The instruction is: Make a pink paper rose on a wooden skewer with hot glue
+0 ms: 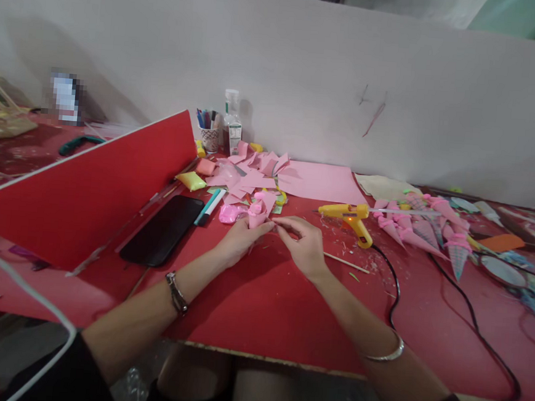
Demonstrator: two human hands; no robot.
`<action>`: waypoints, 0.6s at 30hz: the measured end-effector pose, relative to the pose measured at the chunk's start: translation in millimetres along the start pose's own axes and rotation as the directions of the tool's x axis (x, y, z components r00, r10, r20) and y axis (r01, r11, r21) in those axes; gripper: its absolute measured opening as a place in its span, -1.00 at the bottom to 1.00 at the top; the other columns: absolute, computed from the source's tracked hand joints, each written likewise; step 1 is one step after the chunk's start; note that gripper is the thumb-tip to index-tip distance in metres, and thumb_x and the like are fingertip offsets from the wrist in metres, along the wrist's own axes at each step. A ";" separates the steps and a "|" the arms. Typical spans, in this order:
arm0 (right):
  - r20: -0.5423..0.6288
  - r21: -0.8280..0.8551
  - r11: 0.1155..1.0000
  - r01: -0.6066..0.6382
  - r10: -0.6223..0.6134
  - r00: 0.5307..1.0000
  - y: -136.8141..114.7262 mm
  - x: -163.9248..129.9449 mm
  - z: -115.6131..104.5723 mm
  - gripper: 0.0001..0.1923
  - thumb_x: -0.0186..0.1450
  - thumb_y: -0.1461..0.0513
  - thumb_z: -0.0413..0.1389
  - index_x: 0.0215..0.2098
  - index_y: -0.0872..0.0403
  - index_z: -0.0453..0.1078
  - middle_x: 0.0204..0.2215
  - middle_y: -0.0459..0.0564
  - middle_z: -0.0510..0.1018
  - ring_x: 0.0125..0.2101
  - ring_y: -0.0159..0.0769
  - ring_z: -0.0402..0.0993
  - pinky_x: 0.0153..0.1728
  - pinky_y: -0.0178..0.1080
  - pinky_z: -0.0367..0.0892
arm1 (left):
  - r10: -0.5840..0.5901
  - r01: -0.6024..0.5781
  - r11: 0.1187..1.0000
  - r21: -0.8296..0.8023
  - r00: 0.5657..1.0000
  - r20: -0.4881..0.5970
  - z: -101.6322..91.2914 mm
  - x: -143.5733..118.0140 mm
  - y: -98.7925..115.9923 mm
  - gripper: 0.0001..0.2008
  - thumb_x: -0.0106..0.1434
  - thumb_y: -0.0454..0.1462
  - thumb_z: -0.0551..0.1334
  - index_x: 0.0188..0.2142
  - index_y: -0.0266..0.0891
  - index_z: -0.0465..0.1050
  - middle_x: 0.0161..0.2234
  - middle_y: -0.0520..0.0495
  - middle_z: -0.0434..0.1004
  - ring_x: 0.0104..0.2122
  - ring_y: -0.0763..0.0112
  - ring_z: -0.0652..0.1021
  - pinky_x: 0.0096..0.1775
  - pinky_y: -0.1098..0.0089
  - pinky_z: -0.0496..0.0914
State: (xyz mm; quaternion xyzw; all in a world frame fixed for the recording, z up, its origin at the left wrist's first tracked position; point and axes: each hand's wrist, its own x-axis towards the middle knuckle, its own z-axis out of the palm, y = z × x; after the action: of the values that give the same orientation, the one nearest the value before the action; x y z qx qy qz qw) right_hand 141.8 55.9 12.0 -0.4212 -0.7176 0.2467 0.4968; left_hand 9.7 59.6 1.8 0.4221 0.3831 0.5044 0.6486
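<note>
My left hand [241,238] grips a small pink rolled paper cone [258,213] just above the red table [263,305]. My right hand [303,243] reaches in from the right, its fingertips pinched at the cone's right edge, next to my left fingers. A yellow glue gun [352,218] lies on the table just right of my right hand, its black cord [397,291] trailing toward the front edge. A thin wooden stick [346,262] rests beside my right wrist. Loose pink paper pieces [251,174] lie in a heap behind the cone.
A black phone [163,229] lies left of my hands beside a slanted red board [83,192]. A teal marker [210,206], a pen cup [209,131] and a bottle [231,120] stand at the back. Several finished pink cones [413,227] lie at the right.
</note>
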 end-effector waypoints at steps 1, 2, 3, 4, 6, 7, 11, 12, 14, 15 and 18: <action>0.001 -0.015 1.000 0.010 -0.010 1.000 -0.6 0.1 -0.5 -0.88 0.10 0.29 0.06 -0.41 0.05 0.44 -0.41 -0.04 0.53 -0.41 -0.36 0.45 -0.43 -0.32 0.39 | -0.001 0.001 1.000 0.007 1.000 -0.001 0.3 -0.4 0.6 -0.69 -0.17 -0.15 0.33 -0.56 -0.30 0.28 -0.75 0.20 0.12 -0.74 0.70 0.10 -0.65 0.53 -0.09; 0.006 -0.032 0.999 0.022 -0.022 1.000 -1.3 0.3 -1.0 -0.89 0.10 0.29 0.07 -0.43 0.05 0.44 -0.44 -0.05 0.52 -0.42 -0.36 0.44 -0.45 -0.32 0.39 | -0.002 0.002 1.000 0.012 1.000 -0.001 0.9 -1.0 1.3 -0.70 -0.16 -0.15 0.32 -0.58 -0.30 0.27 -0.75 0.20 0.11 -0.74 0.70 0.10 -0.65 0.52 -0.09; 0.014 -0.051 0.998 0.037 -0.036 0.999 -2.0 0.6 -1.5 -0.90 0.10 0.29 0.07 -0.45 0.06 0.44 -0.46 -0.05 0.51 -0.44 -0.36 0.43 -0.46 -0.32 0.38 | -0.002 0.002 1.000 0.012 1.000 0.001 1.7 -1.6 2.1 -0.70 -0.15 -0.15 0.32 -0.60 -0.29 0.25 -0.76 0.20 0.10 -0.74 0.69 0.10 -0.65 0.52 -0.08; 0.021 -0.069 0.996 0.053 -0.051 0.998 -2.6 0.9 -1.9 -0.90 0.10 0.29 0.07 -0.45 0.06 0.43 -0.48 -0.06 0.50 -0.44 -0.36 0.42 -0.45 -0.32 0.37 | -0.003 0.003 1.000 0.009 1.000 0.004 2.6 -2.3 2.9 -0.70 -0.15 -0.16 0.32 -0.62 -0.28 0.23 -0.76 0.21 0.09 -0.73 0.69 0.10 -0.65 0.52 -0.07; 0.029 -0.093 0.993 0.080 -0.077 0.997 -3.6 1.2 -2.5 -0.90 0.11 0.29 0.06 -0.46 0.05 0.43 -0.50 -0.07 0.48 -0.44 -0.37 0.40 -0.44 -0.31 0.36 | -0.009 0.009 1.000 0.004 1.000 0.010 4.3 -3.6 4.2 -0.70 -0.14 -0.16 0.32 -0.64 -0.28 0.23 -0.77 0.21 0.08 -0.73 0.69 0.10 -0.65 0.53 -0.06; 0.029 -0.098 0.991 0.087 -0.085 0.996 -3.8 1.3 -2.6 -0.90 0.12 0.30 0.06 -0.46 0.05 0.43 -0.50 -0.07 0.47 -0.44 -0.37 0.40 -0.43 -0.31 0.36 | -0.014 0.014 1.000 0.002 1.000 0.009 4.7 -4.0 4.6 -0.71 -0.14 -0.16 0.32 -0.64 -0.29 0.24 -0.77 0.20 0.10 -0.73 0.69 0.10 -0.65 0.53 -0.05; 0.037 -0.100 0.991 0.092 -0.089 0.995 -3.4 1.1 -2.9 -0.89 0.11 0.32 0.05 -0.44 0.06 0.42 -0.50 -0.07 0.45 -0.45 -0.38 0.38 -0.42 -0.32 0.34 | -0.027 0.027 1.000 -0.006 1.000 -0.005 4.0 -3.8 3.5 -0.72 -0.17 -0.17 0.33 -0.62 -0.30 0.27 -0.73 0.18 0.17 -0.72 0.70 0.13 -0.64 0.54 -0.03; 0.041 -0.094 0.991 0.093 -0.089 0.995 -3.2 1.0 -3.0 -0.89 0.11 0.33 0.05 -0.43 0.06 0.41 -0.50 -0.08 0.44 -0.46 -0.39 0.37 -0.42 -0.32 0.34 | -0.025 0.025 1.000 -0.014 1.000 -0.003 3.5 -3.5 3.2 -0.71 -0.17 -0.17 0.33 -0.61 -0.31 0.27 -0.73 0.17 0.17 -0.71 0.70 0.13 -0.64 0.54 -0.03; 0.047 -0.077 0.992 0.097 -0.094 0.994 -2.9 1.0 -3.1 -0.88 0.11 0.34 0.04 -0.42 0.07 0.41 -0.50 -0.08 0.44 -0.47 -0.41 0.37 -0.42 -0.33 0.33 | -0.020 0.020 0.999 -0.027 1.000 0.003 2.8 -3.0 3.2 -0.71 -0.18 -0.18 0.33 -0.61 -0.31 0.26 -0.73 0.17 0.16 -0.71 0.70 0.13 -0.64 0.55 -0.03; 0.049 -0.070 0.993 0.099 -0.096 0.994 -2.9 1.0 -3.1 -0.88 0.11 0.34 0.04 -0.42 0.07 0.41 -0.50 -0.08 0.44 -0.47 -0.41 0.37 -0.42 -0.34 0.33 | -0.019 0.019 0.999 -0.030 1.000 0.007 2.8 -3.0 3.8 -0.71 -0.18 -0.18 0.33 -0.62 -0.31 0.25 -0.73 0.18 0.15 -0.71 0.70 0.13 -0.64 0.54 -0.04; 0.044 -0.069 0.992 0.101 -0.098 0.994 -3.4 1.1 -2.7 -0.91 0.11 0.32 0.05 -0.45 0.07 0.39 -0.51 -0.08 0.43 -0.48 -0.40 0.36 -0.43 -0.33 0.32 | -0.035 0.035 0.999 -0.024 0.999 0.017 4.2 -4.0 6.9 -0.71 -0.16 -0.21 0.32 -0.66 -0.29 0.21 -0.76 0.19 0.11 -0.73 0.70 0.11 -0.66 0.54 -0.05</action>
State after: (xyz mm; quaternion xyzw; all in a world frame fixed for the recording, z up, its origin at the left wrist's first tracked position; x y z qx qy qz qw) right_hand 142.9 54.9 16.2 -0.3972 -0.7560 0.2042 0.4786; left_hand 10.4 56.0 10.1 0.4118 0.3789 0.4940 0.6655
